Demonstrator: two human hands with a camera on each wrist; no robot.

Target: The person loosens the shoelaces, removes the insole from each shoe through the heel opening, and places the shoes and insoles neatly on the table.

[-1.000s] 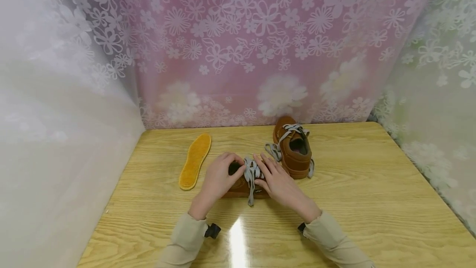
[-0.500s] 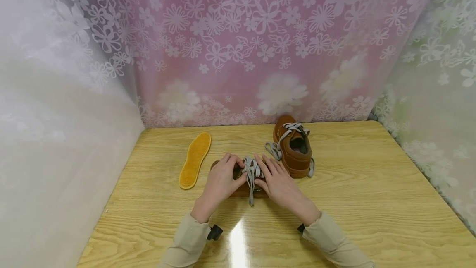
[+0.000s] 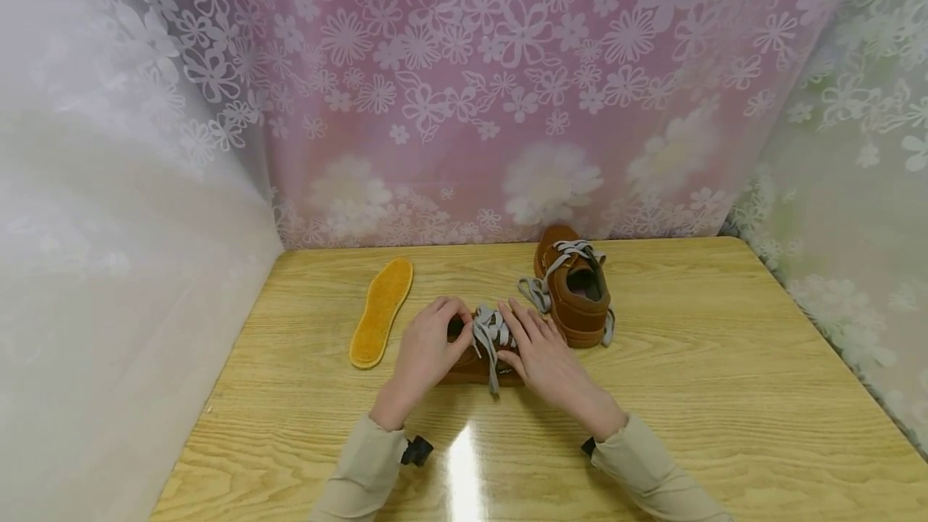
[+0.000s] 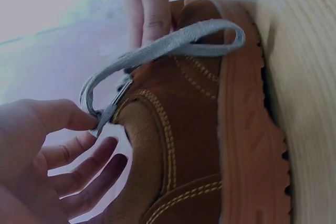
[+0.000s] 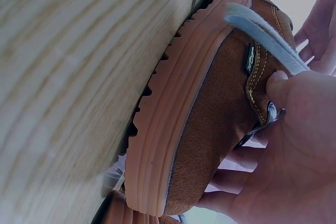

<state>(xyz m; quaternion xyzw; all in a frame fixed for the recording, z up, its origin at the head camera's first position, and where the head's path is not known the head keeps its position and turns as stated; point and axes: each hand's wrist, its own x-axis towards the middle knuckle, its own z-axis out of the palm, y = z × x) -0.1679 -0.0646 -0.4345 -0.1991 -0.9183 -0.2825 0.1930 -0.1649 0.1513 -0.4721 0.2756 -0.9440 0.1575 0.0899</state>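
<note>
A brown suede shoe [image 3: 464, 370] with grey laces lies on the table in front of me, its toe pointing right. My left hand [image 3: 426, 345] pinches the grey lace [image 4: 163, 45] between thumb and index finger, just above the shoe's opening. The other left fingers are spread and loosely bent beside the padded collar [image 4: 144, 145]. A lace loop hangs down over the shoe's near side. My right hand [image 3: 547, 354] rests on the front of the shoe, fingers extended across the far side and thumb near the lacing; it covers most of the toe.
Behind and right of my right hand stands a second brown shoe [image 3: 580, 319] with its laces trailing. A yellow-orange insole [image 3: 380, 312] lies to the left on the wooden table [image 3: 290, 425]. A pink flowered curtain [image 3: 449, 103] hangs along the back edge.
My left hand moves slightly right, then back left, pinching the lace. The hanging lace loop shifts a little right and up. My right hand, the second shoe and the insole stay put.
</note>
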